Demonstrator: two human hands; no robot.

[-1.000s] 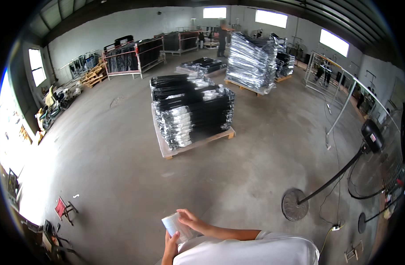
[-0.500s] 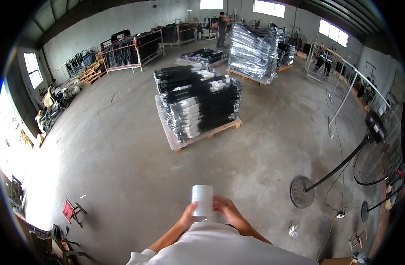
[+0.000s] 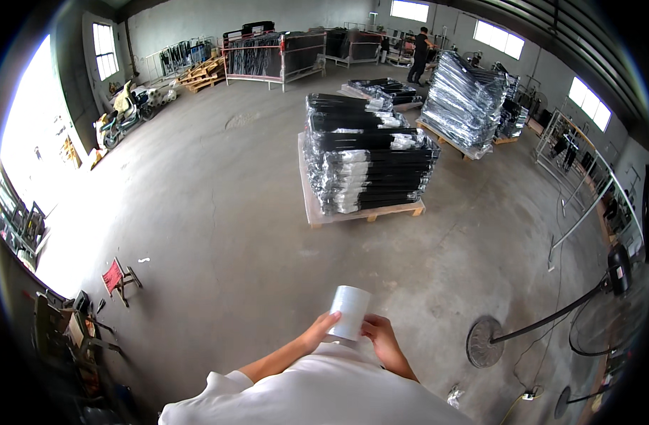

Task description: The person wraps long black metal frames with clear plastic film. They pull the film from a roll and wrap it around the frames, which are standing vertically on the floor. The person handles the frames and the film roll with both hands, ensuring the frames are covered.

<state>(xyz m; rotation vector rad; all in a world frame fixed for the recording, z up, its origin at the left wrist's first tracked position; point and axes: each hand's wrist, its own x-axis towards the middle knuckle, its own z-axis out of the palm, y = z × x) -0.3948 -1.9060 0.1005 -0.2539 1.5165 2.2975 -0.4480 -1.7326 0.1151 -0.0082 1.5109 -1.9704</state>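
Note:
In front of my white shirt I hold a roll of clear stretch film (image 3: 350, 312), whitish and tilted a little to the right. My left hand (image 3: 319, 331) is closed on its left side, the thumb lying against the wrap. At the roll's lower right edge is my right hand (image 3: 382, 336), its fingers curled in against it; some fingertips are hidden. Ahead of me a pallet (image 3: 372, 214) bears a stack of long black parts (image 3: 370, 159), partly covered in clear film and whitish wrapping.
A taller film-wrapped stack (image 3: 462, 99) stands behind, near a person (image 3: 419, 55) in dark clothes. To the right are a fan's round base (image 3: 485, 341), trailing cables and a metal frame (image 3: 586, 205). At left sit a red folding stool (image 3: 115, 276) and a scooter (image 3: 122, 120).
My view has turned to the left, so the stacks appear farther right. The roll now leans to the right, with both hands still at it.

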